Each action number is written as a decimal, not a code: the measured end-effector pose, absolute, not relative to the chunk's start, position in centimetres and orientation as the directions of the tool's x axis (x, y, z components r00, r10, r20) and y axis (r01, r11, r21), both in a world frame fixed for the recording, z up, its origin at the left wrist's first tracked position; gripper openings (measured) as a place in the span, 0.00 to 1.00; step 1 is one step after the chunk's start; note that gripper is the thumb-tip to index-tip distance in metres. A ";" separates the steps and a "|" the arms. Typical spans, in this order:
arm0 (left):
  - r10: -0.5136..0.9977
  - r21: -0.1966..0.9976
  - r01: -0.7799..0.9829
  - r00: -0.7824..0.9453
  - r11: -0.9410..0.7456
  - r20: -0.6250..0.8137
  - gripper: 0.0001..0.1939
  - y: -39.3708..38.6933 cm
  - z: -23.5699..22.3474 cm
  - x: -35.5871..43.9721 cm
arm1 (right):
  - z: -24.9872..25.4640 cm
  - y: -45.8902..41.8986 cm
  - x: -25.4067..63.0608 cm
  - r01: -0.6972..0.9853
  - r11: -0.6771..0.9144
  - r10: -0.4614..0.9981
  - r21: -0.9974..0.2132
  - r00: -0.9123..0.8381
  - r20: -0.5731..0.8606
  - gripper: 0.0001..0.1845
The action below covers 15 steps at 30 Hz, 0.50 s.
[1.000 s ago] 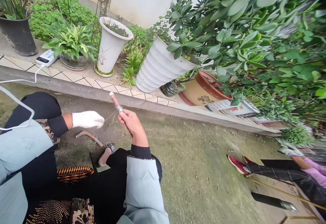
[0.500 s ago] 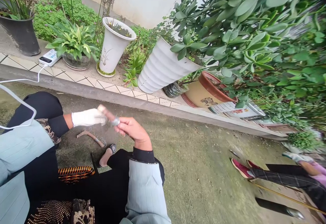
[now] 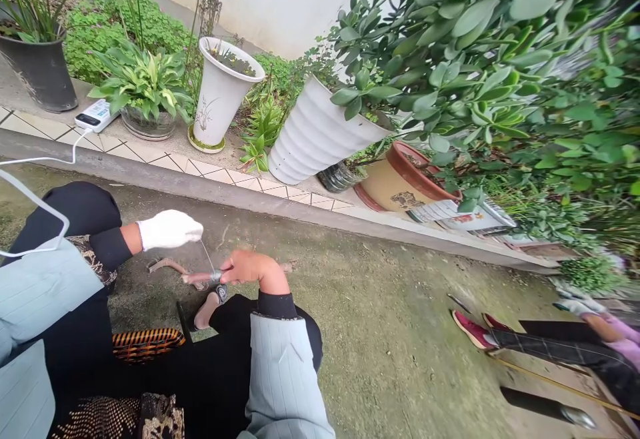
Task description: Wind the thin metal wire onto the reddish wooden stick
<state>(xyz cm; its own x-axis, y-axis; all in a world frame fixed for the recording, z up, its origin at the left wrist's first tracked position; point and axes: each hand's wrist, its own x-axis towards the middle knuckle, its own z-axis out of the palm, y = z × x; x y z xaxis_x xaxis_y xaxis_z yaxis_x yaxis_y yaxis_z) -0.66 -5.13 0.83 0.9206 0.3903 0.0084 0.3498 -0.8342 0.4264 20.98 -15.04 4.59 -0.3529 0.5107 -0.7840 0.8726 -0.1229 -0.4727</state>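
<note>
My left hand point(image 3: 170, 229), in a white glove, is closed with its fingertips pinched on the end of a thin wire point(image 3: 207, 252). That strand runs taut down to a grey wire coil point(image 3: 215, 276) wound round a short wooden stick point(image 3: 196, 278). My bare right hand point(image 3: 253, 267) is wrapped round the stick beside the coil. The stick lies nearly level, its far end poking out past the knuckles. On the ground behind it is a bent stick point(image 3: 169, 263), partly hidden by the held one.
A woven basket point(image 3: 150, 344) sits between my legs, near my shoe point(image 3: 207, 309). Potted plants, including a white ribbed pot point(image 3: 320, 136), line the tiled ledge point(image 3: 185, 164). A white power bank point(image 3: 96, 116) trails a cable. At right are another person's red shoes point(image 3: 471, 330) and a dark cylinder point(image 3: 543, 409).
My right hand has turned and lowered the stick from a raised tilt to nearly level. My left hand is now apart from it, with the wire stretched between them.
</note>
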 end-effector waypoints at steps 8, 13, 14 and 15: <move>0.308 0.553 0.281 0.950 -0.785 -0.045 0.14 -5.6 0.2 -1.0 | 5.1 -15.3 22.0 0.127 -0.220 0.969 -0.967 -0.087 -0.232 0.21; 0.251 0.511 0.198 0.967 -0.837 0.037 0.15 -6.2 0.1 -1.5 | 2.9 -13.9 22.7 0.610 -0.413 0.902 -0.676 0.172 -0.396 0.14; 0.252 0.489 0.201 0.967 -0.849 0.040 0.15 -6.1 0.1 -1.6 | 2.7 -13.8 22.5 0.695 -0.402 0.902 -0.596 0.189 -0.388 0.14; 0.243 0.463 0.200 0.969 -0.864 0.036 0.14 -6.1 0.1 -1.7 | 2.5 -13.7 22.2 0.770 -0.383 0.905 -0.511 0.201 -0.375 0.14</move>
<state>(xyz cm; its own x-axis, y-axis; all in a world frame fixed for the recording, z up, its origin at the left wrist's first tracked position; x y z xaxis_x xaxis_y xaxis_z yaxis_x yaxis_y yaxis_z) -1.69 -6.08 0.05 0.9692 0.2435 0.0364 0.1995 -0.8636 0.4630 22.20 -13.70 2.50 0.2015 0.9050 -0.3746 0.7696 -0.3829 -0.5110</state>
